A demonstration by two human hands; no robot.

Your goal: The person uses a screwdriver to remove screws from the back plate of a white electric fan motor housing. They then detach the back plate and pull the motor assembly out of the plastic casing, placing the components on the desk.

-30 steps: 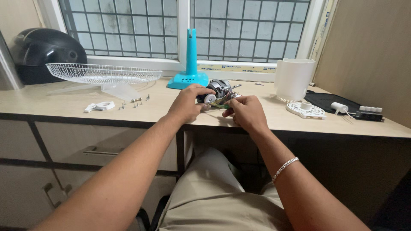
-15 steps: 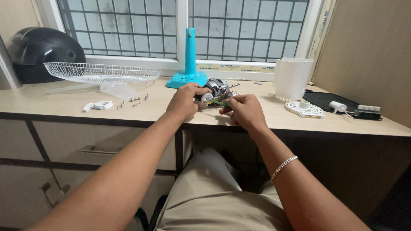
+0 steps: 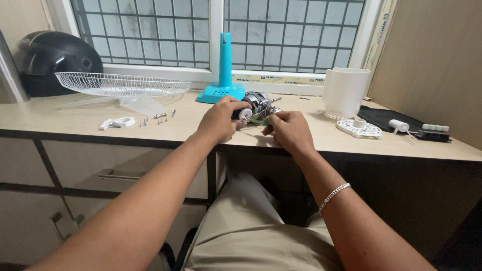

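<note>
A small grey fan motor [image 3: 257, 102] with a white round end piece lies on the wooden desk [image 3: 65, 118] in front of me. My left hand [image 3: 219, 119] grips the motor's near end. My right hand [image 3: 287, 130] pinches a thin green-handled tool [image 3: 261, 122] against the motor's underside; most of the tool is hidden by my fingers.
A turquoise fan stand [image 3: 224, 80] rises behind the motor. A white wire fan guard [image 3: 120, 84], a white clip [image 3: 118, 122] and several loose screws [image 3: 159, 118] lie to the left, beside a black helmet [image 3: 50, 60]. A white housing [image 3: 344, 91], a white vented disc [image 3: 358, 128] and a switch block [image 3: 434, 132] sit right.
My hands stay on the motor. The right hand has shifted slightly, and less of the green tool shows than before.
</note>
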